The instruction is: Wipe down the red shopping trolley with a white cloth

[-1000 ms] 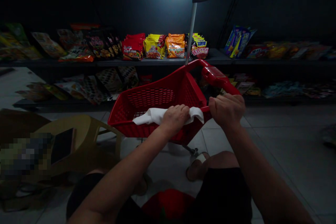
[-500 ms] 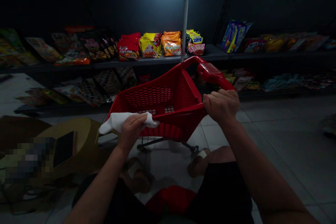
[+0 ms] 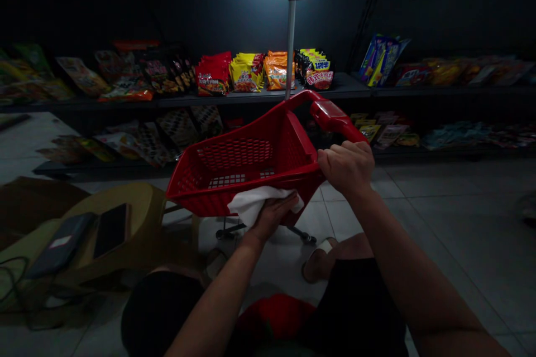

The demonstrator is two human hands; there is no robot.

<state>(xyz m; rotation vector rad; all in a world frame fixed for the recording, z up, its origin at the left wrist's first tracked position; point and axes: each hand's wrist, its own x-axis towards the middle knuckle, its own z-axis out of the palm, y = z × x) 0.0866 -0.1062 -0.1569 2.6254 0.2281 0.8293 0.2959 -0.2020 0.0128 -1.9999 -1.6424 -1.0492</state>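
A small red plastic shopping cart [image 3: 234, 162] stands on the tiled floor in front of me, tilted toward me. My right hand [image 3: 347, 166] is closed round the cart's rear rim, just below its red handle [image 3: 335, 117]. My left hand [image 3: 272, 215] presses a white cloth [image 3: 255, 202] against the outside of the cart's near wall, under the rim. The fingers of that hand curl round the cloth. The basket looks empty inside. My knees and a sandalled foot [image 3: 318, 262] show below.
Dark shelves [image 3: 251, 97] with rows of snack packets run across the back. A metal pole [image 3: 290, 39] rises behind the cart. At the left a tan plastic stool [image 3: 138, 217] carries a phone [image 3: 111, 228] and a flat dark device [image 3: 62, 242]. Grey floor tiles lie to the right.
My left hand has carried the cloth from the cart's near-left rim down and right to the outside of the near wall. The right hand has kept its grip on the rim.
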